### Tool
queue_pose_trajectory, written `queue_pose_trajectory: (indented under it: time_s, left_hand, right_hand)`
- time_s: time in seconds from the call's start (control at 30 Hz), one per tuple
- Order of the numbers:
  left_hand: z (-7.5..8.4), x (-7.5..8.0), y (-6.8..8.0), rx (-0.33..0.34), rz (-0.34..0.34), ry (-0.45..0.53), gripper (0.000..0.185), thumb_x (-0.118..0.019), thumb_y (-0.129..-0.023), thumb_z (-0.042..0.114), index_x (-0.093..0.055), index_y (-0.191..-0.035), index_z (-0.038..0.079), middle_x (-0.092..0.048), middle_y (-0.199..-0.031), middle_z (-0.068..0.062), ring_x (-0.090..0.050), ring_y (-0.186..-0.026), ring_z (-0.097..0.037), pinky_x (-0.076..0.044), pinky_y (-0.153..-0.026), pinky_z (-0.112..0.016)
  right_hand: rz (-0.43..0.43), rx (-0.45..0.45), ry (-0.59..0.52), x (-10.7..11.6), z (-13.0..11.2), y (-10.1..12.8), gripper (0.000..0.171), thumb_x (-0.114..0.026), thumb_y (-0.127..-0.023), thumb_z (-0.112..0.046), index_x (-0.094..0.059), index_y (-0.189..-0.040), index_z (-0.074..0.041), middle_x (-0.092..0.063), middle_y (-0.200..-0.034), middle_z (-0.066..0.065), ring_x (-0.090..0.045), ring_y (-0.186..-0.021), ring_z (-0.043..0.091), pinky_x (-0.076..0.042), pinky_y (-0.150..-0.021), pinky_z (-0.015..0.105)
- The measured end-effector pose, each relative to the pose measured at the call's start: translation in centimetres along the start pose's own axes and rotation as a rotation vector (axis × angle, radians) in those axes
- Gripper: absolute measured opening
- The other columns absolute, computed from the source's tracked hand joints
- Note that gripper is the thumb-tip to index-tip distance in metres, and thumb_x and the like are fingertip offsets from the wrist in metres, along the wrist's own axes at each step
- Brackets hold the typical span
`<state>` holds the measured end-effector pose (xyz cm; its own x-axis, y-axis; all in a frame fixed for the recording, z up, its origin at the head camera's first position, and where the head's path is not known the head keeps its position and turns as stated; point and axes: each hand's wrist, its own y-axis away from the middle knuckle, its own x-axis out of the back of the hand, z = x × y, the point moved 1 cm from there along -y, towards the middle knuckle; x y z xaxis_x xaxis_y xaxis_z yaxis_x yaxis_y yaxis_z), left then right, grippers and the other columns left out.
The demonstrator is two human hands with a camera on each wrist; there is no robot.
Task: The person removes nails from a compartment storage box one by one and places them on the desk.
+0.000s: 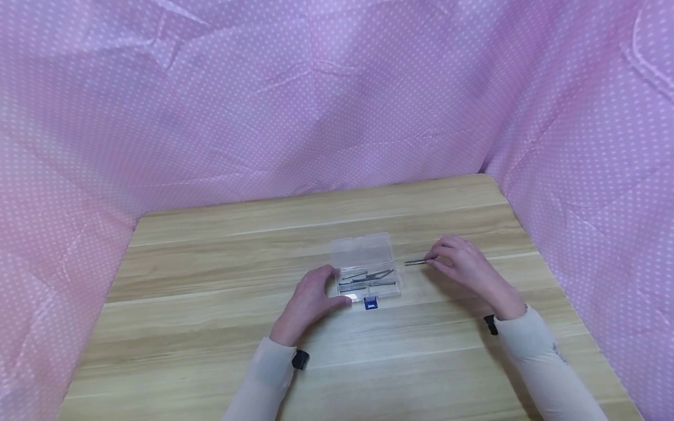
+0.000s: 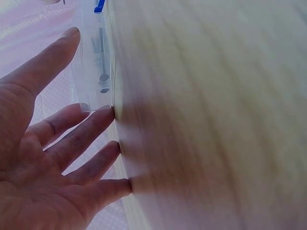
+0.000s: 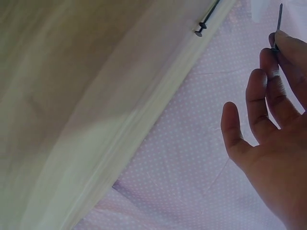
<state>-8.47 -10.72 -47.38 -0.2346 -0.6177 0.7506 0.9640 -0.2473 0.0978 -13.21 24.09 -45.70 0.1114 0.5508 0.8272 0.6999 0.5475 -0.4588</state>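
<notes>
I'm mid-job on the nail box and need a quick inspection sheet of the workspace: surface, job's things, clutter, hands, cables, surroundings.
Surface: wooden table, pale plank grain.
Job's things: clear plastic box, lid open toward the far side, several dark nails inside, blue latch at its near edge; one nail outside the box, right of it.
Clutter: one more nail shows on the table in the right wrist view.
Hands: left hand rests against the box's left end, fingers fairly straight; right hand pinches the single nail at its right end.
Cables: nothing seen; a small black piece sits at each wrist.
Surroundings: pink dotted cloth hangs behind and on both sides.
</notes>
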Motion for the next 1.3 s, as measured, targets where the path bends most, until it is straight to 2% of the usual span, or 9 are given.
queue_pose_trajectory:
  time_s: [0.33, 0.77, 1.07, 1.3]
  left_hand:
    - [0.0, 0.1, 0.1, 0.0, -0.001, 0.004, 0.063, -0.092, -0.076, 0.035, -0.066, -0.125, 0.006, -0.069, -0.125, -0.013, -0.061, -0.121, -0.035, -0.048, -0.105, -0.051]
    - [0.0, 0.1, 0.1, 0.009, -0.006, 0.017, 0.063, -0.093, -0.076, 0.034, -0.066, -0.126, 0.006, -0.068, -0.125, -0.013, -0.061, -0.121, -0.034, -0.047, -0.106, -0.051]
    - [-0.1, 0.0, 0.0, 0.011, -0.005, 0.008, 0.063, -0.093, -0.076, 0.035, -0.066, -0.126, 0.006, -0.068, -0.126, -0.013, -0.061, -0.122, -0.034, -0.047, -0.107, -0.05]
    - [-0.1, 0.0, 0.0, 0.006, -0.003, 0.002, 0.063, -0.092, -0.077, 0.034, -0.066, -0.127, 0.006, -0.068, -0.128, -0.014, -0.059, -0.125, -0.035, -0.045, -0.109, -0.051]
  right_hand:
    - [-0.082, -0.041, 0.042, -0.3, 0.2, 0.1, 0.015, -0.085, -0.079, -0.001, -0.078, -0.09, -0.009, -0.071, -0.091, 0.003, -0.068, -0.084, 0.026, -0.056, -0.075, 0.05]
    - [-0.229, -0.131, 0.087, -1.1, 0.1, 0.0, 0.006, -0.082, -0.087, -0.012, -0.078, -0.092, -0.012, -0.071, -0.094, 0.003, -0.066, -0.093, 0.03, -0.054, -0.083, 0.052]
    - [-0.248, -0.157, 0.12, -1.4, 0.2, -0.4, 0.006, -0.081, -0.088, -0.013, -0.079, -0.094, -0.011, -0.072, -0.096, 0.004, -0.067, -0.095, 0.03, -0.053, -0.085, 0.054]
    - [-0.254, -0.15, 0.147, -1.6, 0.3, -0.3, 0.005, -0.082, -0.088, -0.013, -0.078, -0.092, -0.013, -0.071, -0.095, 0.002, -0.066, -0.094, 0.03, -0.052, -0.079, 0.053]
